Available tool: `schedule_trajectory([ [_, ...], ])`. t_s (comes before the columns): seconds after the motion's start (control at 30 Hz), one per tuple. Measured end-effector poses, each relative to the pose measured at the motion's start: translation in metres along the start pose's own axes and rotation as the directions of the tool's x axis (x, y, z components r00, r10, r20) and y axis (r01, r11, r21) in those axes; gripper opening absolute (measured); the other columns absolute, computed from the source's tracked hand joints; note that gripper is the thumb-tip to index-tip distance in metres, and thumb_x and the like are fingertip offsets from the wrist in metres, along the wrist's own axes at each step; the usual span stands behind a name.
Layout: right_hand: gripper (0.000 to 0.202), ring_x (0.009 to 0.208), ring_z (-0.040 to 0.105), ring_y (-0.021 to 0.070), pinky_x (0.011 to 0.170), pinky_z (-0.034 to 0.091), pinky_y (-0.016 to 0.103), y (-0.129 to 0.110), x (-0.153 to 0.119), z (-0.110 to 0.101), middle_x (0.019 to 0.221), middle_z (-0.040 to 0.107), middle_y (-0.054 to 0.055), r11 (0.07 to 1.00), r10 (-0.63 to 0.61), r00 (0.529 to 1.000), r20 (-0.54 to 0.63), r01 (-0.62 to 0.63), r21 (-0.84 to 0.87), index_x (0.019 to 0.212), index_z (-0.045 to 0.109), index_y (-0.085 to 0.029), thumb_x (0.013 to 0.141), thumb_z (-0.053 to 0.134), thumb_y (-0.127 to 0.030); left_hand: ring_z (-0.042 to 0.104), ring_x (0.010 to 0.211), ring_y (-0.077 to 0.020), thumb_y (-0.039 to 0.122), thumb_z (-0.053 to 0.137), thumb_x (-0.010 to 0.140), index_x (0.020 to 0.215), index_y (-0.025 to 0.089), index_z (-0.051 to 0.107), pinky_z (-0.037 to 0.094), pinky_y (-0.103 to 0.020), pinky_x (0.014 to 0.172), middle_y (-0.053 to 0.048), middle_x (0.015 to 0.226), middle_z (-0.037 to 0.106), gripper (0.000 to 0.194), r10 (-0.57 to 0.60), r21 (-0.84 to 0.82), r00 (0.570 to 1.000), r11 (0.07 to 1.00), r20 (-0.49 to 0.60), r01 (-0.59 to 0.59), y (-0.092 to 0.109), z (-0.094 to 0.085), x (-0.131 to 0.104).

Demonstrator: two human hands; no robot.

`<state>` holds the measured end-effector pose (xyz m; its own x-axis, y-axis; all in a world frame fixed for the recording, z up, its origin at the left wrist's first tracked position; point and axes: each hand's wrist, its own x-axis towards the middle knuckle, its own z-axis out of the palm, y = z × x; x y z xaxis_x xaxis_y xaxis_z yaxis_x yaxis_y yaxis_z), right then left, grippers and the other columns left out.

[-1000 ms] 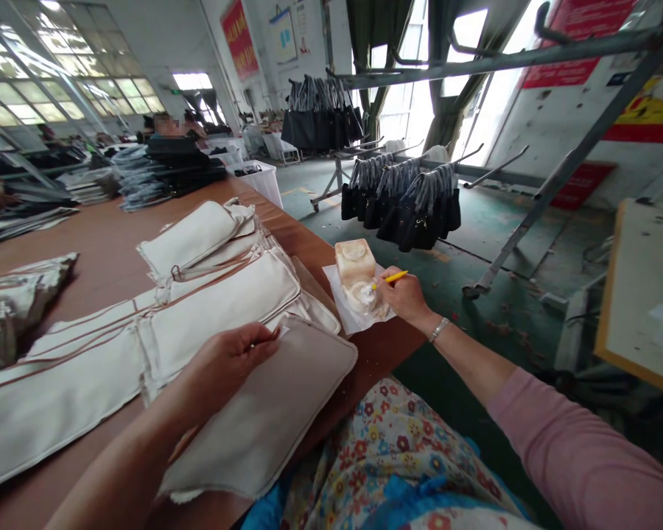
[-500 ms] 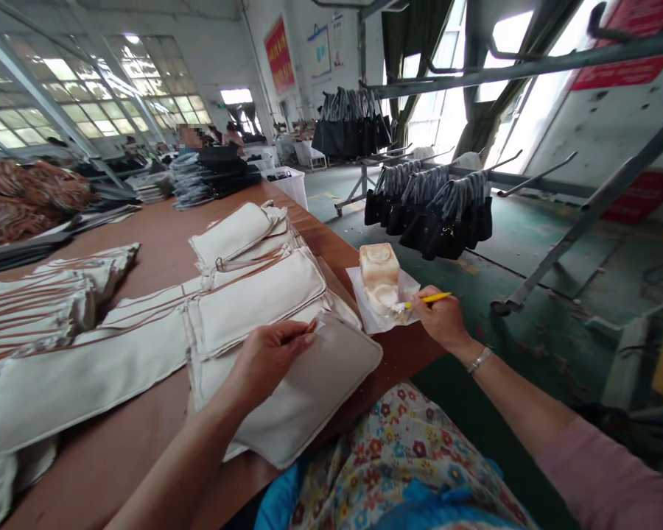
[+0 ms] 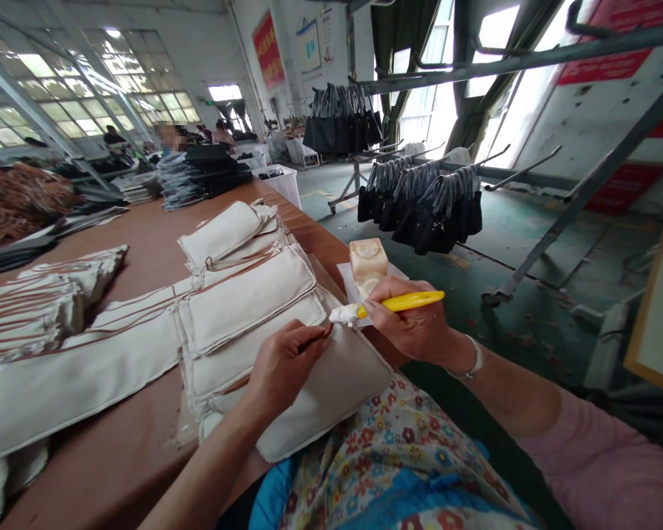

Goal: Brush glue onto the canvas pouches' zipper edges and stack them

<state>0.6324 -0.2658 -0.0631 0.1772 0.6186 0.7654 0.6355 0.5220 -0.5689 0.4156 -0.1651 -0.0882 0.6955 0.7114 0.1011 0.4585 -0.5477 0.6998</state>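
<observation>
My right hand [image 3: 412,324] grips a yellow-handled brush [image 3: 406,300] whose white-coated tip lies by the fingertips of my left hand. My left hand [image 3: 290,361] pinches the edge of a cream fabric piece [image 3: 331,394], at a small brown bit by its top edge. That piece lies partly on a stack of similar cream pieces [image 3: 251,302] with brown trim and overhangs the table edge toward my lap. Behind my right hand a square, whitish-stained container [image 3: 368,258] sits on a white sheet [image 3: 347,276], partly hidden by the hand.
The brown table [image 3: 149,235] also bears cream pieces [image 3: 49,302] at the left and dark stacks [image 3: 215,173] farther back. Black bags [image 3: 425,210] hang from a metal rack [image 3: 535,261] at the right. People are in the far background.
My right hand has brought the brush from beside the container leftward to my left hand's fingertips. My left hand keeps its pinch, slightly farther right on the piece. The view has shifted slightly.
</observation>
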Motion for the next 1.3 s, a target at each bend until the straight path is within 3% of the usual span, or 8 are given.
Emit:
schedule_trajectory([
  [0.13,0.015,0.060,0.055,0.0154,0.060,0.044,0.030,-0.004,-0.003,-0.006,0.069,0.061,0.000,0.999,-0.008,0.997,-0.080,0.005,-0.037,0.076,0.060,-0.023,0.090,0.060,-0.019,0.061,0.072,-0.0147,0.044,0.054,0.094,0.100,0.023,0.078,0.042,-0.024,0.062,-0.002,0.083,0.063,0.033,-0.002,0.020,1.000,1.000,-0.007,0.002,0.003,-0.001,-0.005],
  [0.27,0.012,0.057,0.055,0.0142,0.056,0.042,0.029,-0.007,-0.009,-0.005,0.068,0.061,-0.001,0.999,-0.051,0.998,0.025,0.051,0.017,0.078,0.060,-0.022,0.090,0.061,-0.019,0.061,0.071,-0.0136,0.044,0.054,0.095,0.098,0.022,0.078,0.042,-0.023,0.062,-0.002,0.083,0.063,0.032,0.017,0.059,1.000,0.998,-0.003,-0.016,0.007,-0.002,-0.008],
  [0.43,0.015,0.058,0.053,0.0138,0.057,0.042,0.029,0.005,-0.011,-0.014,0.066,0.059,-0.001,0.997,0.072,0.985,-0.156,-0.074,-0.010,0.074,0.062,-0.021,0.089,0.062,-0.020,0.061,0.073,-0.0114,0.032,0.050,0.099,0.108,0.024,0.074,0.044,-0.022,0.064,-0.003,0.088,0.064,0.026,0.255,0.296,0.966,0.926,-0.033,-0.234,0.016,-0.002,-0.028],
  [0.6,0.020,0.044,0.043,0.0115,0.044,0.033,0.026,0.011,-0.005,-0.027,0.050,0.047,-0.005,0.903,0.337,0.927,-0.163,-0.269,0.335,0.069,0.061,-0.020,0.087,0.065,-0.027,0.060,0.071,-0.0144,0.030,0.057,0.096,0.110,0.019,0.067,0.046,-0.026,0.064,-0.005,0.086,0.065,0.021,0.674,0.675,0.739,0.544,0.002,-0.498,0.027,-0.003,-0.046],
  [0.77,0.019,0.039,0.036,0.0085,0.042,0.029,0.023,0.003,-0.004,-0.019,0.044,0.043,-0.007,0.749,0.429,0.902,0.052,-0.387,0.538,0.069,0.062,-0.019,0.085,0.066,-0.028,0.064,0.075,-0.0165,0.015,0.055,0.094,0.113,0.016,0.061,0.050,-0.029,0.069,-0.006,0.089,0.068,0.019,0.803,0.759,0.593,0.349,0.060,-0.549,0.030,-0.009,-0.047],
  [0.97,0.016,0.039,0.035,0.0074,0.040,0.028,0.022,-0.012,-0.009,-0.026,0.045,0.044,-0.007,0.679,0.403,0.888,0.223,-0.454,0.577,0.066,0.063,-0.019,0.080,0.067,-0.024,0.064,0.079,-0.0178,0.012,0.056,0.093,0.115,0.014,0.059,0.051,-0.031,0.074,-0.008,0.093,0.068,0.022,0.790,0.747,0.611,0.382,0.041,-0.544,0.023,-0.011,-0.048],
  [1.13,0.014,0.038,0.034,0.0076,0.039,0.028,0.022,-0.012,-0.007,-0.024,0.046,0.043,-0.006,0.700,0.461,0.887,0.039,-0.391,0.597,0.067,0.064,-0.019,0.079,0.068,-0.023,0.063,0.073,-0.0170,0.015,0.058,0.093,0.112,0.015,0.060,0.050,-0.030,0.068,-0.007,0.087,0.067,0.019,0.791,0.758,0.612,0.391,0.013,-0.522,0.024,-0.011,-0.050],
  [1.3,0.013,0.038,0.033,0.0081,0.036,0.024,0.025,-0.019,-0.019,-0.009,0.051,0.047,-0.002,0.636,0.506,0.843,0.182,-0.507,0.582,0.066,0.067,-0.020,0.077,0.072,-0.026,0.064,0.077,-0.0160,0.016,0.062,0.092,0.117,0.017,0.060,0.052,-0.029,0.071,-0.006,0.089,0.068,0.025,0.721,0.778,0.689,0.472,-0.071,-0.414,0.017,-0.020,-0.072],
])
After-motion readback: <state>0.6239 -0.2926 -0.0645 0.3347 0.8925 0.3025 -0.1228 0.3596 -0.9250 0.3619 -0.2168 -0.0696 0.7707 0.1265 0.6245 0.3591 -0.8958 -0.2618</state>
